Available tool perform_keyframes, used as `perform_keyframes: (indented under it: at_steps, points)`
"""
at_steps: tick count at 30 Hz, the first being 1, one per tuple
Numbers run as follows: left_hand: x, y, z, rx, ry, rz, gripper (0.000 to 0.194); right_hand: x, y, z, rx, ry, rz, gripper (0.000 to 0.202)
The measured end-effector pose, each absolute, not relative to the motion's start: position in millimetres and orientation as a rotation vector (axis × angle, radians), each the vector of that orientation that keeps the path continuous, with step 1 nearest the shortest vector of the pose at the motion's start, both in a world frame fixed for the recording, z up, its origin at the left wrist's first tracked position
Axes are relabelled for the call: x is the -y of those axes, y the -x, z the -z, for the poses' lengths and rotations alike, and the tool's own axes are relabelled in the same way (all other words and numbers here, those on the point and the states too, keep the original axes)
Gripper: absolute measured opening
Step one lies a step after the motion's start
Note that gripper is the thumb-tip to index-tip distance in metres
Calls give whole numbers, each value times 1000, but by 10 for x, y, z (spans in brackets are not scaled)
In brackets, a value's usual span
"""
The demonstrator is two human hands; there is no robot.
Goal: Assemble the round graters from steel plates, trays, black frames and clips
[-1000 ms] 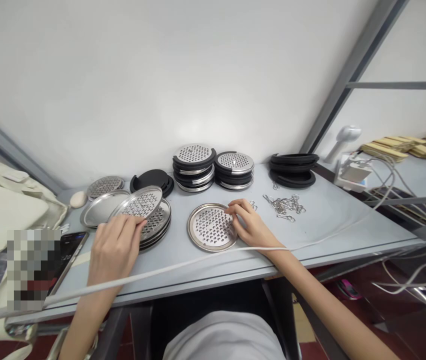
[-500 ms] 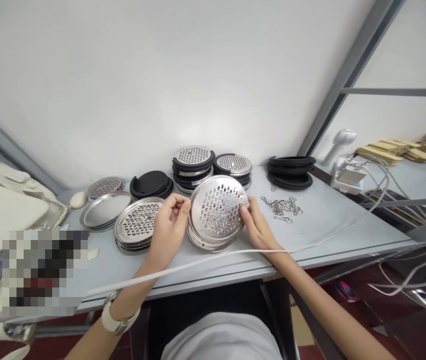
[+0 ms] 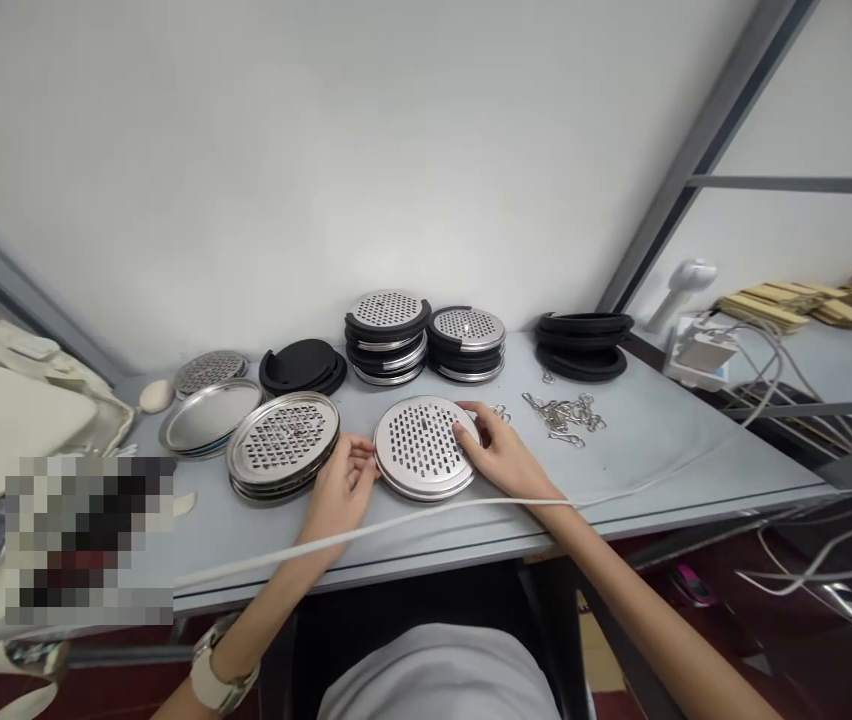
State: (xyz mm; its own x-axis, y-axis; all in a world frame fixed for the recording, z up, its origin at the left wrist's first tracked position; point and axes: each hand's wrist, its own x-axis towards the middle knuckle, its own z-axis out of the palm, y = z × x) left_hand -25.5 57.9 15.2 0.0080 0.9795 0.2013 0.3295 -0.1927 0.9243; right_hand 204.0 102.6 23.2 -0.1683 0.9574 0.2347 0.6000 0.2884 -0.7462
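A round metal grater plate with rows of slots lies nearly flat on a metal disc of the same size, close to the front of the table. At its left rim, the bent fingers and thumb of my left hand pinch the edge. My right hand grips the opposite side, thumb on top and fingers around the far rim. Just left of my left hand sits a stack of slotted metal plates. Part of a few small metal clips shows behind my right hand.
Behind stand two stacks of grater discs with black rims, black lids and black rings. Plain metal discs lie left, loose metal clips right. A white cable crosses in front, over my forearms.
The grater plate was raised and tilted toward me; now it has come down level onto the disc beneath. Both hands have lowered with it, the left one also moving down its rim.
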Motion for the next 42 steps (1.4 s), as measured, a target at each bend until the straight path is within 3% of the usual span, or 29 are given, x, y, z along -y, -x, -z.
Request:
perform_keyframes:
  at_steps: [16,42]
  points:
    - [-407,180,-173,-1705,-2041,-1110,11,-982,-2012,-239,2138,1499,-342,45]
    - [-345,138,-219,-1820,-2077,-975,12,-976,-2020,-218,2139,1443,-444,40]
